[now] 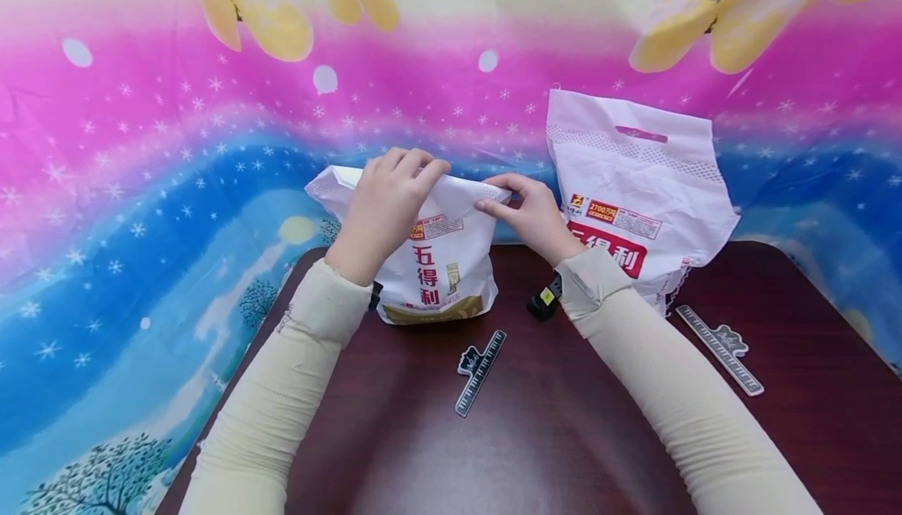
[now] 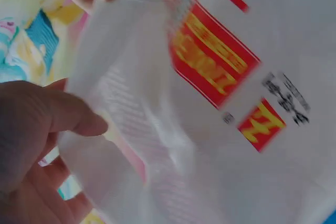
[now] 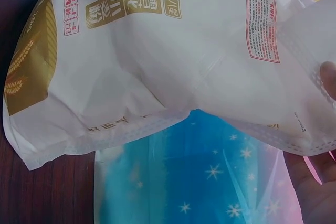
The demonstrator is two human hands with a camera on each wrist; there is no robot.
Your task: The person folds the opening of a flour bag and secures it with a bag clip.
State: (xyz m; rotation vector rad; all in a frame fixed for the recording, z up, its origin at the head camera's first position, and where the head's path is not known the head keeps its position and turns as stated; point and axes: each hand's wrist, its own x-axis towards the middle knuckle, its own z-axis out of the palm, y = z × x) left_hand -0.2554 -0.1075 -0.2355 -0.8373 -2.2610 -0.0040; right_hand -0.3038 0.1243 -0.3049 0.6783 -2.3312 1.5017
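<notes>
A white flour bag (image 1: 470,253) with red characters and a gold base band stands on the table, its top edge folded forward. My left hand (image 1: 386,206) holds that top left of its middle. In the left wrist view, the thumb (image 2: 79,111) lies on the near side of the bag top, beside the handle slot, with fingers behind. My right hand (image 1: 532,214) pinches the right end of the folded edge between thumb and fingers. The right wrist view shows the bag's side (image 3: 152,61), with fingers (image 3: 332,80) at its perforated top.
A second, larger white flour bag (image 1: 637,163) stands upright at the back right, its handle slot on top. A piano-key-patterned clip (image 1: 479,374) lies in front of the held bag, and a similar clip (image 1: 719,349) at the right. A patterned cloth (image 1: 211,147) hangs behind the dark table (image 1: 395,437).
</notes>
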